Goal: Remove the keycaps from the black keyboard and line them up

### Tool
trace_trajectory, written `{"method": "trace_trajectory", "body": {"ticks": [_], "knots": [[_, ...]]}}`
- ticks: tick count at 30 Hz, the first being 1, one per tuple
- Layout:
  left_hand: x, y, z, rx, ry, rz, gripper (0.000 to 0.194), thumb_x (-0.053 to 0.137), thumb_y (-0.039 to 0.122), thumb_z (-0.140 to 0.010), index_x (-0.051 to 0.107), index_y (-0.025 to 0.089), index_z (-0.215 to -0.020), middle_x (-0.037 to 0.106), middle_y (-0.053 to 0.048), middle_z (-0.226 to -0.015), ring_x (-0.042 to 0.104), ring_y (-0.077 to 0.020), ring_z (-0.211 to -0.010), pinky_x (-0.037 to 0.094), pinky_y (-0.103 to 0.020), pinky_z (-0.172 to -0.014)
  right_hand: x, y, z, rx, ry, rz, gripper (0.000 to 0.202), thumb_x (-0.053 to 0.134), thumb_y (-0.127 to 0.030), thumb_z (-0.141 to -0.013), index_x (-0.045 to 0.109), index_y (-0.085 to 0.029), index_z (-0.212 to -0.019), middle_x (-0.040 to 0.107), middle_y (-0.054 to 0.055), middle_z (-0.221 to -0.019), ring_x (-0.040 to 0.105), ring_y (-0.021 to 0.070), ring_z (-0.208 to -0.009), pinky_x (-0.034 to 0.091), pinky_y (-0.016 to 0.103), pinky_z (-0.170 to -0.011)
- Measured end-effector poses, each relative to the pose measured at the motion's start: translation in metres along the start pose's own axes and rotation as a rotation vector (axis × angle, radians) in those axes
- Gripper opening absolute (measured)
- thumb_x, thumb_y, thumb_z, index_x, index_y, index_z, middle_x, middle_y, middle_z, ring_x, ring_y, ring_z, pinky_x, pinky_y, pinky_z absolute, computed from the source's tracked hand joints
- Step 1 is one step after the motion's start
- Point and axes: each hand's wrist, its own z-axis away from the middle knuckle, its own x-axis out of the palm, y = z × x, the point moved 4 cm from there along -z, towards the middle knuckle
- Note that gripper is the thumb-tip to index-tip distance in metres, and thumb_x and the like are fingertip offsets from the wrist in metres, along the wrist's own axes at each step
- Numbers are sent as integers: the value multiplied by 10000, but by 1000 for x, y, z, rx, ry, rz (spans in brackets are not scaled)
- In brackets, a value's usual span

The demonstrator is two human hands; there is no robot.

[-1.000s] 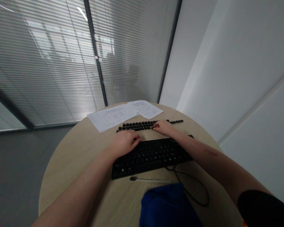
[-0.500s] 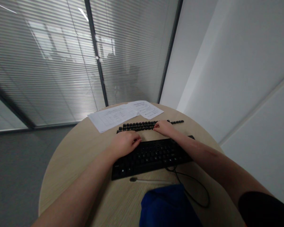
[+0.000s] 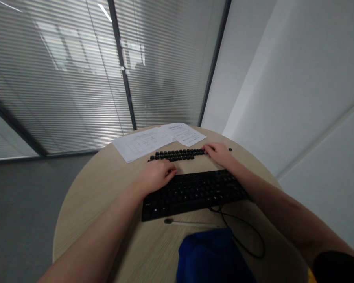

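A black keyboard (image 3: 194,192) lies on the round wooden table, its keys facing up. Beyond it, loose black keycaps (image 3: 179,154) are set out in rows. My left hand (image 3: 158,175) rests over the keyboard's far left corner, close to the near left keycaps. Its fingers are curled together, and whatever they may hold is hidden. Farther right, my right hand (image 3: 218,153) is at the end of the top keycap row, thumb and fingertips closed around a keycap there. One dark keycap (image 3: 230,149) shows just past this hand.
Printed sheets (image 3: 144,142) lie at the table's far side. Nearer me are a thin brush (image 3: 191,224) with a dark tip, the looped keyboard cable (image 3: 253,232) and a blue cloth (image 3: 212,255). Blinds-covered glass and a white wall (image 3: 312,78) stand behind.
My right hand has moved right along the keycap rows, from their middle to the right end of the top row. My left hand stays nearly in place. The view has shifted slightly.
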Motion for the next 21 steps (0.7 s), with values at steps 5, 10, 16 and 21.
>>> {"method": "trace_trajectory", "body": {"ticks": [5,10,16,21], "knots": [[5,-4,-2,-31,-34,-9,278,479,333,-949,713,202,-876,692,-63,-853,629,-208,-809,459,-335,-733,-29,7,44,106,175,-652,566,373,-638,-946,701,-183,-875,681,81,-796,632,180,-709,541,292,-621],[12,-7,-2,-54,-57,17,270,486,342,-949,722,210,-958,702,-66,-944,635,-215,-892,473,-340,-788,-13,9,75,252,81,-872,563,363,-709,-925,613,-220,-803,317,-68,-450,370,117,-387,433,259,-419],[22,-9,-2,-73,-114,91,295,493,388,-956,718,211,-1029,717,-67,-983,645,-203,-882,483,-342,-811,1,0,82,178,-168,-894,419,697,-566,-807,592,-210,-1000,617,-13,-709,629,135,-598,520,237,-476],[30,-13,-3,-51,-144,139,298,503,389,-953,722,211,-1048,722,-69,-968,644,-201,-901,480,-348,-837,8,0,79,145,-188,-950,415,682,-542,-822,559,-202,-1025,643,11,-813,672,144,-674,524,219,-462]]}}
